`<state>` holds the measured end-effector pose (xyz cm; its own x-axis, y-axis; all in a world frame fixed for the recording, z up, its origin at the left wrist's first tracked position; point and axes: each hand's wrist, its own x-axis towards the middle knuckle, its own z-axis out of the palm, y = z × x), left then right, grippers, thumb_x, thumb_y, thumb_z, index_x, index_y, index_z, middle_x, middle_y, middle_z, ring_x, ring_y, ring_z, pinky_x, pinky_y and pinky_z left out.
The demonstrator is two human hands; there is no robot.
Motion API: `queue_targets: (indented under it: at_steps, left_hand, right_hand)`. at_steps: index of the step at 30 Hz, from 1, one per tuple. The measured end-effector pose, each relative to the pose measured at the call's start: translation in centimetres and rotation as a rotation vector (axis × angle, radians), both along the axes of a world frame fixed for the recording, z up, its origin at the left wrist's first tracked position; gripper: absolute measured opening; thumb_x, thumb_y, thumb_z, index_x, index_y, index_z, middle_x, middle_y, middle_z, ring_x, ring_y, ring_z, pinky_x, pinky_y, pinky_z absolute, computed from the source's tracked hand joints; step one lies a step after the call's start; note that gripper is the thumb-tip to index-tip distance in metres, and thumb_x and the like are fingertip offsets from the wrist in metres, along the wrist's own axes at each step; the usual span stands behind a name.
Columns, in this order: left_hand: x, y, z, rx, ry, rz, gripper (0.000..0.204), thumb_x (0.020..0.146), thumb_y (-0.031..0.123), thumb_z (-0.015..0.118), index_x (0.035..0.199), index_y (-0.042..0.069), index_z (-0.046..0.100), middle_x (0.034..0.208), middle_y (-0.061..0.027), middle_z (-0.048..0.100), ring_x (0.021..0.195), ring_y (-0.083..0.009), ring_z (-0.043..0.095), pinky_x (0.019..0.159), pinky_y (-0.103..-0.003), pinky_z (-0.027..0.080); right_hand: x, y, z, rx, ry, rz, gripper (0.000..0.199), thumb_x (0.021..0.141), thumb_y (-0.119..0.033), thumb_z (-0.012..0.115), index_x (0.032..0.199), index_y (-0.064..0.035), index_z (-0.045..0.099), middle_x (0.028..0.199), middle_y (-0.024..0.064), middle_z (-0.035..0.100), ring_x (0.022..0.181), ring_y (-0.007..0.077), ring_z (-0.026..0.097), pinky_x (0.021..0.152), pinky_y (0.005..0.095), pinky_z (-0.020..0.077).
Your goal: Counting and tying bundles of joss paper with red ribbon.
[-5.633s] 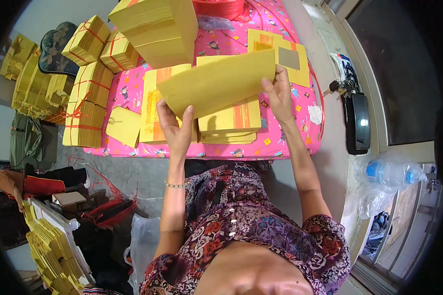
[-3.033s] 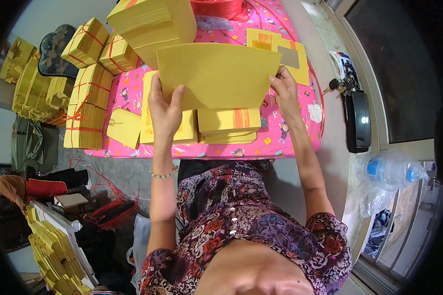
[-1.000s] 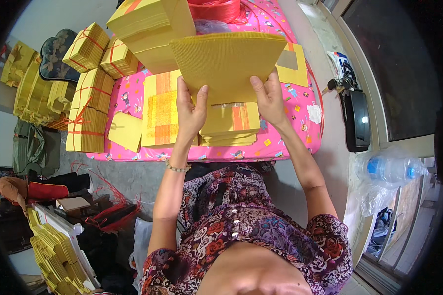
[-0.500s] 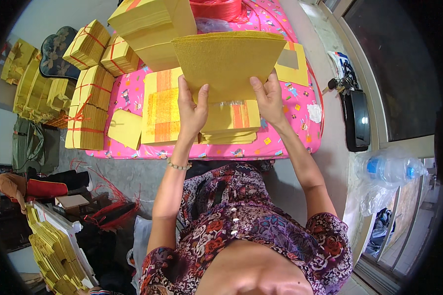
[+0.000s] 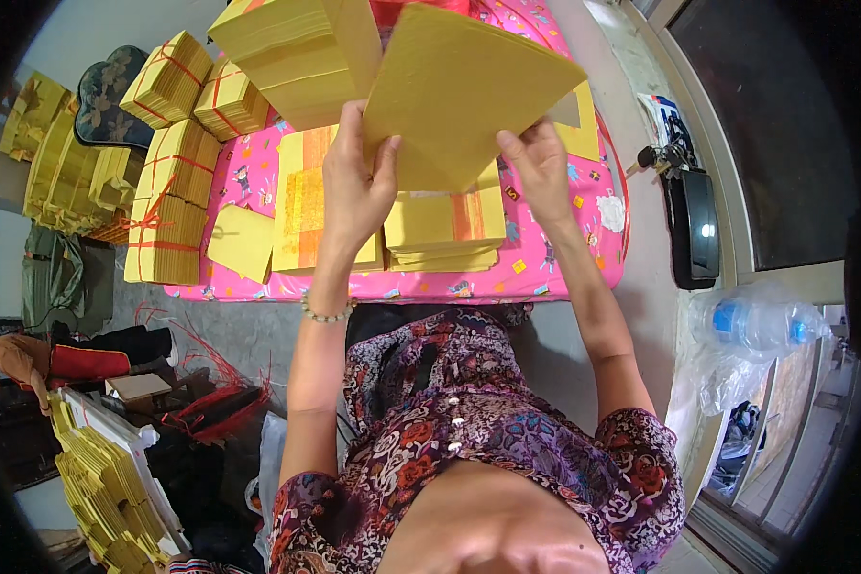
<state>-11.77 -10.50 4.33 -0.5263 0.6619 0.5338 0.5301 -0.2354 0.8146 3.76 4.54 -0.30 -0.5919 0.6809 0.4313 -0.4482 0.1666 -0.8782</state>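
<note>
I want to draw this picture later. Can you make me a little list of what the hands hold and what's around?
left hand: grips the yellow paper stack at its lower left
right hand: holds the stack's lower right edge
under the hands: yellow and orange paper piles on a pink patterned table
left side: tied yellow bundles
right side: plastic water bottle

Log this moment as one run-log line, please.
left hand: grips yellow paper sheaf | right hand: holds its right edge | below: paper stacks on pink cloth
</note>
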Motion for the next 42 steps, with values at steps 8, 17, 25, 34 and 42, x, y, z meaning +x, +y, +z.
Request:
queue_targets:
  at_steps: [8, 17, 25, 34, 42]
  left_hand:
    - [0.6, -1.5, 5.2, -0.27, 0.713, 0.119, 0.033, 0.072, -0.007, 0.055, 0.103, 0.003, 0.05, 0.086, -0.012, 0.056, 0.082, -0.031, 0.055, 0.072, -0.041, 0.039]
    - [0.8, -2.3, 4.3, -0.441, 0.785, 0.098, 0.039, 0.074, -0.001, 0.061, 0.112, 0.006, 0.051, 0.094, -0.011, 0.057, 0.095, -0.0308, 0.054, 0.08, -0.04, 0.039]
    - [0.4, -3.7, -2.2, -0.033, 0.208, 0.366, 0.081, 0.071, 0.017, 0.077, 0.135, -0.001, 0.031, 0.132, -0.0188, 0.039, 0.125, -0.0303, 0.037, 0.103, -0.043, 0.031]
    - [0.2, -3.0, -6.1, 0.078, -0.333, 0.022, 0.044, 0.086, -0.002, 0.059, 0.126, -0.001, 0.041, 0.117, -0.0109, 0.054, 0.109, -0.0181, 0.051, 0.094, -0.03, 0.04]
    - [0.3, -3.1, -6.7, 0.127, -0.352, -0.015, 0.046, 0.087, -0.004, 0.056, 0.13, -0.001, 0.039, 0.122, -0.012, 0.053, 0.114, -0.0184, 0.05, 0.097, -0.03, 0.038]
  right_hand:
    - [1.8, 1.2, 6.7, 0.51, -0.006, -0.346, 0.046, 0.086, -0.007, 0.063, 0.126, -0.0016, 0.04, 0.112, 0.0092, 0.055, 0.111, 0.0151, 0.05, 0.095, 0.0331, 0.0416]
    - [1.1, 1.1, 2.3, 0.165, -0.098, 0.021, 0.014, 0.09, -0.006, 0.058, 0.102, -0.0045, 0.05, 0.094, -0.0006, 0.056, 0.087, 0.0064, 0.052, 0.08, 0.0236, 0.0424]
    - [1.5, 1.5, -0.2, 0.045, -0.04, -0.024, 0.018, 0.091, -0.007, 0.058, 0.106, -0.0042, 0.048, 0.095, 0.0005, 0.056, 0.088, 0.0063, 0.052, 0.079, 0.0227, 0.0427]
    - [1.9, 0.7, -0.4, -0.015, -0.029, -0.037, 0.024, 0.093, -0.009, 0.056, 0.113, -0.0023, 0.046, 0.106, 0.0046, 0.056, 0.099, 0.0102, 0.053, 0.089, 0.0266, 0.0417]
    - [2.1, -0.7, -1.2, 0.095, -0.069, -0.095, 0.025, 0.098, -0.012, 0.046, 0.118, 0.0, 0.043, 0.114, 0.0078, 0.054, 0.108, 0.0124, 0.049, 0.094, 0.0284, 0.0376]
